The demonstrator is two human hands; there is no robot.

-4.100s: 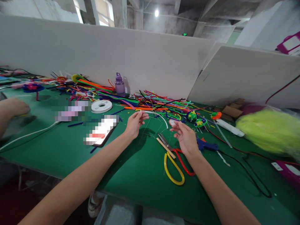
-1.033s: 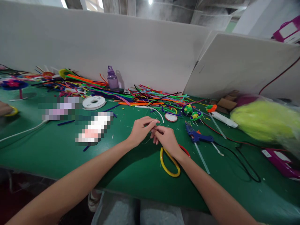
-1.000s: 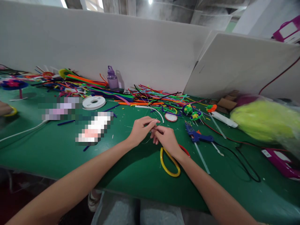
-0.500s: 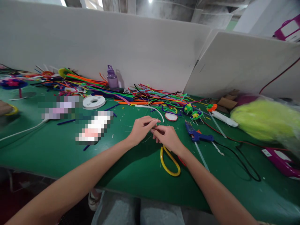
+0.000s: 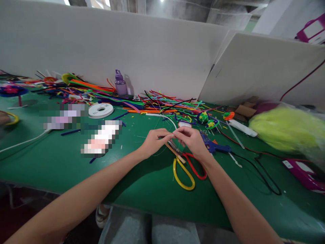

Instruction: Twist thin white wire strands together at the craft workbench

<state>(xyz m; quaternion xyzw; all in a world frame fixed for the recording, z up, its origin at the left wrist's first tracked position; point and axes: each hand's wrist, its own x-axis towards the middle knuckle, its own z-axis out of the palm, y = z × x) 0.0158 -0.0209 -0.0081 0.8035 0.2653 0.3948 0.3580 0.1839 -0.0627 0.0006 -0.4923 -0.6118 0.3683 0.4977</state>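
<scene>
My left hand (image 5: 155, 142) and my right hand (image 5: 191, 139) meet at their fingertips above the green table (image 5: 142, 183). Both are pinched closed; what they hold is too small to make out, though thin clear strands show around the left one. Scissors with a yellow and a red handle loop (image 5: 185, 174) lie just below my hands, blades pointing up toward them. A tan stick (image 5: 177, 155) rests beside the blades. Behind my fingers a white strip (image 5: 165, 117) curves over the table, near a small round white disc with a red rim (image 5: 185, 124).
A blue glue gun (image 5: 215, 146) with a black cable lies right of my right hand. Coloured pipe cleaners (image 5: 162, 101) heap along the back, near a purple bottle (image 5: 121, 84). A white spool (image 5: 101, 110) sits left; a yellow-green bag (image 5: 284, 128) sits right. Another person's hand (image 5: 3, 118) shows at the left edge.
My right hand has moved slightly right and up, uncovering the scissors' blades, red loop and the tan stick. My left hand has shifted a little right. The other person's hand has moved slightly left.
</scene>
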